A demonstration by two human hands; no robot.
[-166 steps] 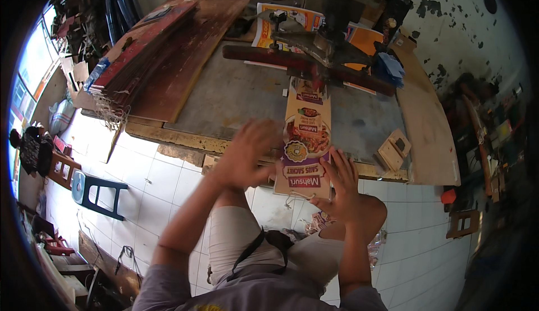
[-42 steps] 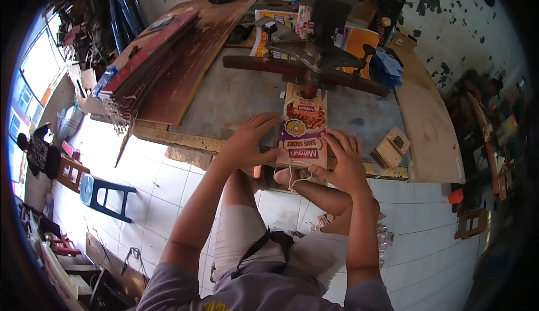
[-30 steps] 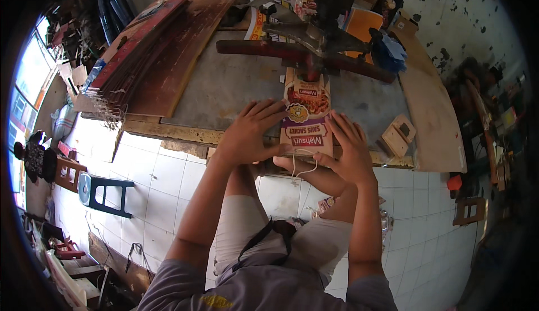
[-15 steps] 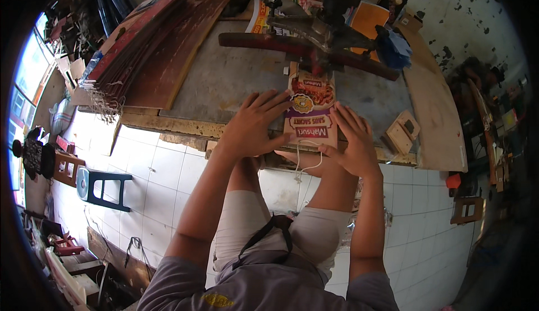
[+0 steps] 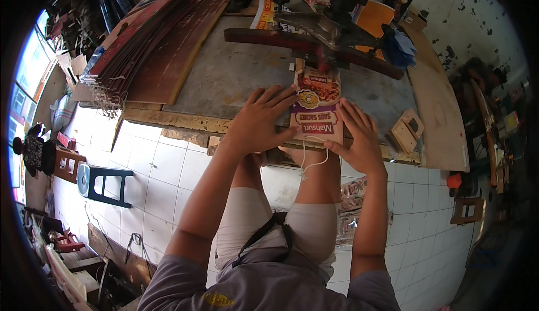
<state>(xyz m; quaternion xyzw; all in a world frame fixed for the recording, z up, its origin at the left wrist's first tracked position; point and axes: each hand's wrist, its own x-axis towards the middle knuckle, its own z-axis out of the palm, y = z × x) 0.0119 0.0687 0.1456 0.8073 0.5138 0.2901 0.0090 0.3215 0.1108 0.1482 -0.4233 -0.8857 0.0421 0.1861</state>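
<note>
A colourful printed paper bag [image 5: 315, 117], in red, purple and cream with a food picture, lies flat on the grey tabletop [image 5: 224, 80]. Its far end reaches under the red bar [image 5: 269, 39] of a metal press. A white cord [image 5: 304, 165] hangs from the near end over the table edge. My left hand [image 5: 259, 123] rests along the bag's left side, fingers stretched and thumb near its bottom corner. Along the right side lies my right hand [image 5: 360, 137], its fingers also stretched and the thumb by the near corner. Both hands are open, with nothing gripped.
Long reddish boards [image 5: 149, 47] are stacked at the table's left. A small wooden block [image 5: 405, 132] sits near the right front edge. Printed sheets and an orange folder [image 5: 373, 19] lie behind the press. A dark plastic stool [image 5: 105, 185] stands on the tiled floor [image 5: 174, 170].
My right leg has shifted inward, uncovering more of the printed things on the floor. The whole view has moved slightly. Both hands stay along the bag's sides.
</note>
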